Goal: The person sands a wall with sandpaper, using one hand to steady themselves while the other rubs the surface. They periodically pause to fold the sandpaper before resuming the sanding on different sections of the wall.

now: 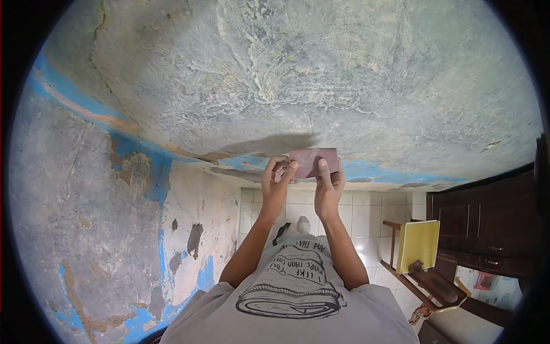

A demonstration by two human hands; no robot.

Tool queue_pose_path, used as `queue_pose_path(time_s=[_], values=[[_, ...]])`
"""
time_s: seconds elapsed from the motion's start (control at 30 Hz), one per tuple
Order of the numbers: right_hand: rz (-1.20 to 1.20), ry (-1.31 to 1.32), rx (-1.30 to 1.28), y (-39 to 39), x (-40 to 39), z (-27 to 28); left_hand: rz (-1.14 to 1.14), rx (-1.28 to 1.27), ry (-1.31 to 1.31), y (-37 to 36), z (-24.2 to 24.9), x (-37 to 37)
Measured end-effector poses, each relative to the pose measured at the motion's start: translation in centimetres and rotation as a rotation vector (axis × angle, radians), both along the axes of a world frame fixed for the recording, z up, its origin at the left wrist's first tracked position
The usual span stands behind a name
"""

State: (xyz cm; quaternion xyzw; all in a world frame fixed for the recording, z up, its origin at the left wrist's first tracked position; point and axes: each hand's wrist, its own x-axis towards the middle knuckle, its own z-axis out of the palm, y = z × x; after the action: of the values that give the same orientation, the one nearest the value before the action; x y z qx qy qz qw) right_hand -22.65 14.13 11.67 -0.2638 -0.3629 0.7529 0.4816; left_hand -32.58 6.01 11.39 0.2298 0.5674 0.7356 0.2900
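A reddish-brown piece of sandpaper [307, 161] is held up in front of me, close to the wall. My left hand [277, 176] pinches its left end, thumb on the near face and fingers curled behind. At the right end, my right hand [329, 184] grips it with the thumb pressed flat on the near face. The sheet's lower edge looks bent, and its far side is hidden. Just beyond it rises the rough grey wall [309, 74], with patches of worn plaster. A shadow lies on the wall above my left hand.
To the left, an adjoining wall [86, 212] shows peeling blue paint and bare plaster. On the right are a wooden chair [438, 286] with a yellow board [419, 245] on it and a dark cabinet [487, 221]. White floor tiles [365, 222] lie below.
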Motion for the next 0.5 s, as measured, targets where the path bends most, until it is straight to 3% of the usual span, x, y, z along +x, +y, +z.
queue_pose_path(time_s=[0.17,0.27,0.43,0.5], values=[[-0.004,0.093,-0.047,-1.7,-1.6,-0.6,0.014,0.027,-0.085,-0.4,0.1,0.0],[0.003,0.231,-0.197,-2.9,-3.5,-0.6,0.073,0.078,0.049,-0.5,0.4,-1.4],[-0.002,0.219,-0.115,-4.4,-7.3,0.5,-0.029,0.109,0.177,-1.2,2.2,-5.5],[-0.045,0.172,-0.021,-3.8,-8.0,1.2,-0.007,-0.029,0.517,-1.7,3.1,-7.4]])
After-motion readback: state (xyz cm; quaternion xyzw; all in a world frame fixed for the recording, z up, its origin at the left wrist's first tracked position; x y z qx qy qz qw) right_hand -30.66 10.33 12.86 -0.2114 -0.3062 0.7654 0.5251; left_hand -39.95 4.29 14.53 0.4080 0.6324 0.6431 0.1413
